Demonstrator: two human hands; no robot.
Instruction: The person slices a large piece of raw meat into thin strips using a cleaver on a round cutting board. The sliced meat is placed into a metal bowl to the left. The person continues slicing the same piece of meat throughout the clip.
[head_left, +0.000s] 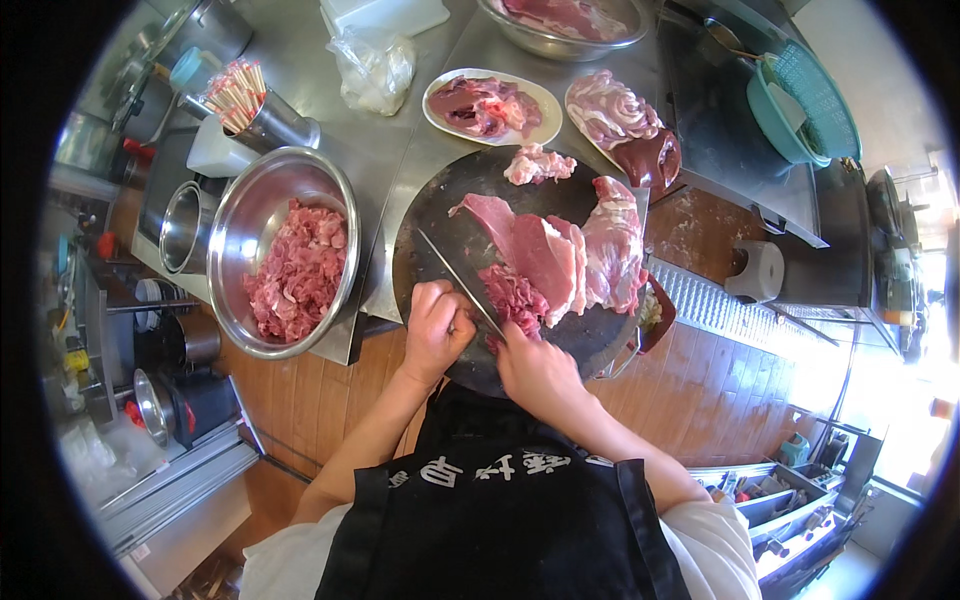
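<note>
My right hand (536, 366) is closed on the handle end of a kitchen knife (457, 279), whose blade slants up and left over a round dark chopping board (435, 195). Sliced red meat (517, 300) lies just right of the blade. Curled fingers form a fist on my left hand (441, 326), at the board's near left, beside the blade; whether it grips anything is hidden. Farther right on the board lie large pieces of raw meat (536, 251) and a long fatty piece (613, 247). A small fatty lump (538, 164) sits at the far edge.
A steel bowl (225, 247) of cut meat (300, 274) stands left. Beyond the board are an oval plate (553, 112) of meat, a plate with liver (652, 161) and another steel bowl (574, 49). A red container (661, 319) hangs close at the board's right.
</note>
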